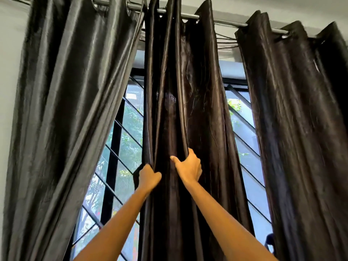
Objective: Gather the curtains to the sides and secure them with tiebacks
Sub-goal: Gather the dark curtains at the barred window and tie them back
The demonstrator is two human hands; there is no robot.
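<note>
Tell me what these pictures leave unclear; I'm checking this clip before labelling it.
Head view only:
- Left hand fingertips: buried in the middle curtain's left fold.
- Right hand fingertips: tucked behind a fold.
- Tiebacks: none visible; the frame edges may cut them off.
- Curtain hems: below the bottom edge.
- Left curtain and right curtain: motion blur smears their texture.
- Rod ends: out of frame.

Your two arms are bare from the frame's bottom edge up to the wrists: no sleeves, no watch, no bands. Your left hand [149, 177] and right hand [188, 167] carry no gloves and no rings that show. Short nails show on the right thumb; the other fingertips are hidden.
</note>
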